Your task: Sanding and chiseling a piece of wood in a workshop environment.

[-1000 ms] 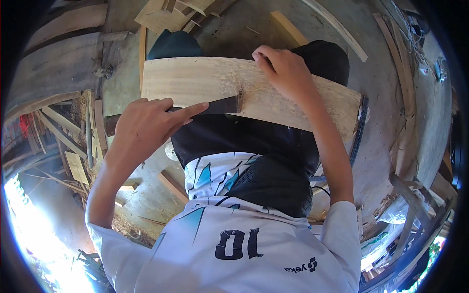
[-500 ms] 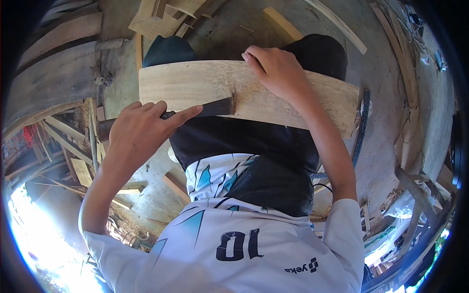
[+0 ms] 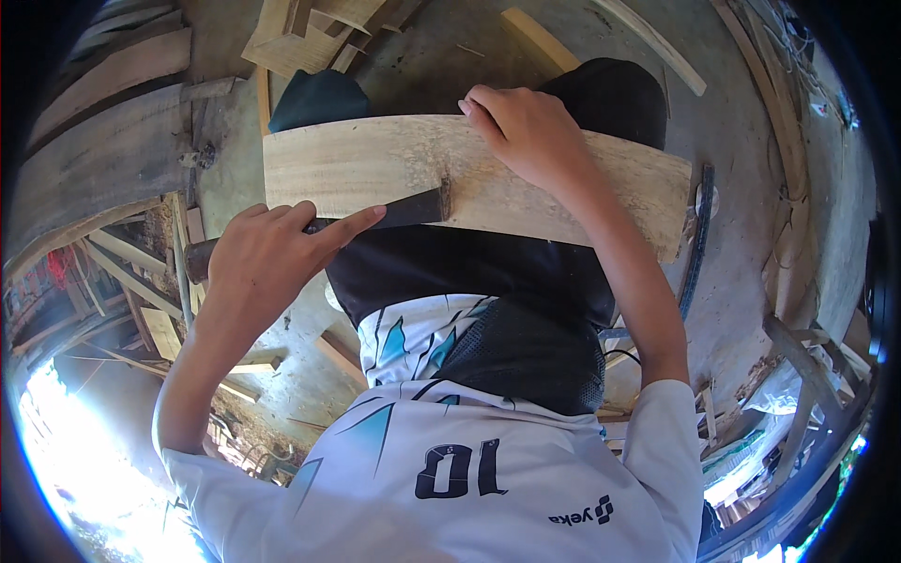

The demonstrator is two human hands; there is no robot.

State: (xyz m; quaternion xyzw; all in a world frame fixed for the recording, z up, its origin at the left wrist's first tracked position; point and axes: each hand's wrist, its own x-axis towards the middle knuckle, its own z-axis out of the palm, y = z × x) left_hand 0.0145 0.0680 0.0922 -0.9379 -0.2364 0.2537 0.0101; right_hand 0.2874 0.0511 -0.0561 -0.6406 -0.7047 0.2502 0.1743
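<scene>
Across my lap lies a long pale wooden board (image 3: pixel 352 164) with greyish mottling and a small dark mark near its middle. My left hand (image 3: pixel 267 253) is closed around the dark handle of a putty knife (image 3: pixel 413 208), its index finger stretched along the tool. The flat dark blade widens toward its end and rests on the board at the dark mark, near the edge closest to me. At the board's far edge my right hand (image 3: pixel 535 136) is closed, fingers curled over the rim; the fingertips are partly hidden.
Wood offcuts (image 3: pixel 310 38) are piled beyond my left knee, and a timber strip (image 3: pixel 540 39) lies past the board. Wide planks (image 3: pixel 108 141) stand at the left. A dark narrow bar (image 3: pixel 696 244) is beside the board's right end. More scraps lie on the concrete floor (image 3: pixel 732 310).
</scene>
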